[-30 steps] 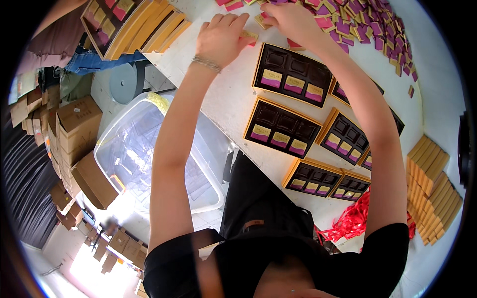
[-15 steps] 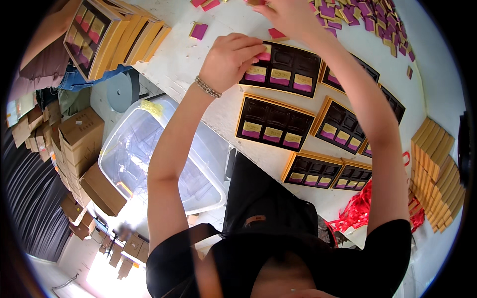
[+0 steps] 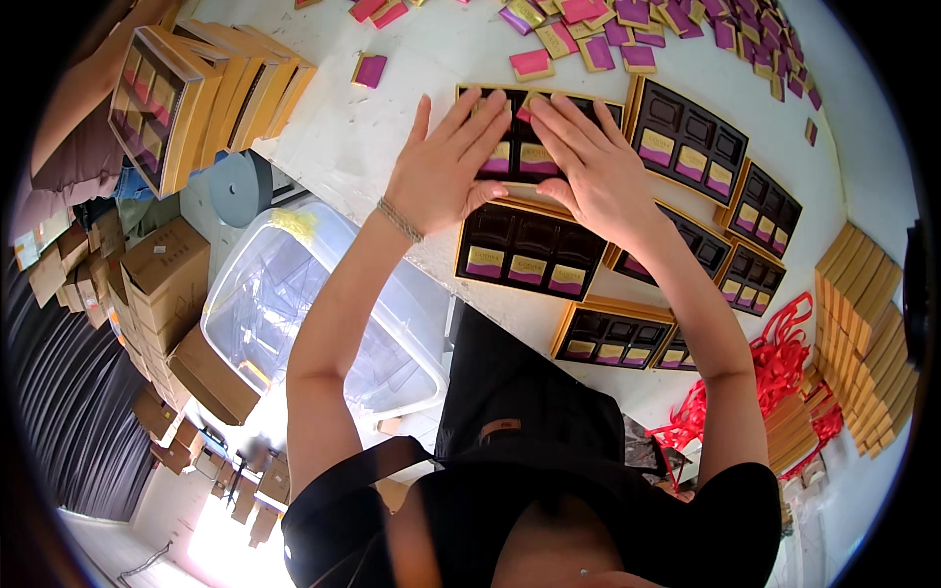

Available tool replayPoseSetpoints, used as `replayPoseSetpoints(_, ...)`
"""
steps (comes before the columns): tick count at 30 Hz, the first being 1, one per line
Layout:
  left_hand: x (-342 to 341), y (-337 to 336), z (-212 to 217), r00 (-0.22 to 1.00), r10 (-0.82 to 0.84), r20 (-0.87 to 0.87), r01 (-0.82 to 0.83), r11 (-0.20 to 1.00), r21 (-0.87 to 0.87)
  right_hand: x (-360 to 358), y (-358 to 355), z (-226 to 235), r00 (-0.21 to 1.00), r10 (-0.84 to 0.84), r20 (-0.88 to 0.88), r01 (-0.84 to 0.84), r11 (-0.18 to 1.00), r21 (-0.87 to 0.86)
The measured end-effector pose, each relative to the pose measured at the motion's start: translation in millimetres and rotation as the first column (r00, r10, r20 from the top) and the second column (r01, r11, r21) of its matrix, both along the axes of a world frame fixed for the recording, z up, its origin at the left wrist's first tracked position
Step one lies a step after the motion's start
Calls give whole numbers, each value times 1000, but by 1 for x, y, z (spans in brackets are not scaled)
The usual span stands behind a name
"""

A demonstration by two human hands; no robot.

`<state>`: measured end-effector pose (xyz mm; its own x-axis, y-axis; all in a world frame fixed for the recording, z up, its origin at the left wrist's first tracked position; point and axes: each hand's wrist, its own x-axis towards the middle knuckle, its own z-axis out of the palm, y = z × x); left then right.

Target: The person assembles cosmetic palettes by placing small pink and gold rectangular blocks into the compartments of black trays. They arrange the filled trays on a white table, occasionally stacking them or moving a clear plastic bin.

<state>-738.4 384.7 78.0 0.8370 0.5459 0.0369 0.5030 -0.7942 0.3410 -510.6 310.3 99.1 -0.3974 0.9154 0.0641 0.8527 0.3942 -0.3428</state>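
My left hand (image 3: 446, 162) and my right hand (image 3: 596, 176) lie side by side over a dark, gold-edged box tray (image 3: 517, 127), fingers straight and spread. Their fingertips rest on wrapped squares in the tray's far row; a pink and gold square (image 3: 526, 106) shows at the right fingertips. Purple and gold squares, like wrapped chocolates, sit in the near row, one of them (image 3: 536, 160) visible between my hands. My thumbs reach toward the tray's near edge. Just nearer stands another tray (image 3: 529, 245) with its near row filled. My right hand partly hides the first tray.
More half-filled trays (image 3: 689, 137) stand to the right. Loose squares (image 3: 637, 20) are heaped at the far side. Left are stacked boxes (image 3: 211, 88) beside another person's arm (image 3: 74, 108), and a clear plastic bin (image 3: 431, 392). Red ribbon (image 3: 784, 338) and stacked gold boxes (image 3: 863, 323) lie right.
My right hand has come back from the far side onto the tray. My left hand has gone from closed fingers at a square to spread flat. The view has shifted slightly.
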Motion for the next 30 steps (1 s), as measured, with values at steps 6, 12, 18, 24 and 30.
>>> replayPoseSetpoints(6, -1, -12, 7, 998, 32, -50, -33, 999, -11, 26, 14, 0, 974, 159, -163, -168, 985, -43)
replayPoseSetpoints(12, 44, 68, 12, 969, 119, 215, -108, 992, -61, 61, 104, -25, 998, 8, -58, 4, 979, 202)
replayPoseSetpoints(18, 83, 92, -5, 1000, -12, 6, 12, 999, -45, 46, 131, -17, 995, 11, 101, -20, 996, 84)
replayPoseSetpoints(24, 75, 96, -6, 991, 76, 110, -61, 990, -130, 55, 106, -13, 986, -152, -62, 143, 981, -129)
replayPoseSetpoints(30, 78, 97, -2, 948, 220, 230, -177, 965, -192, 103, 13, 7, 486, -616, -620, 497, 778, -384)
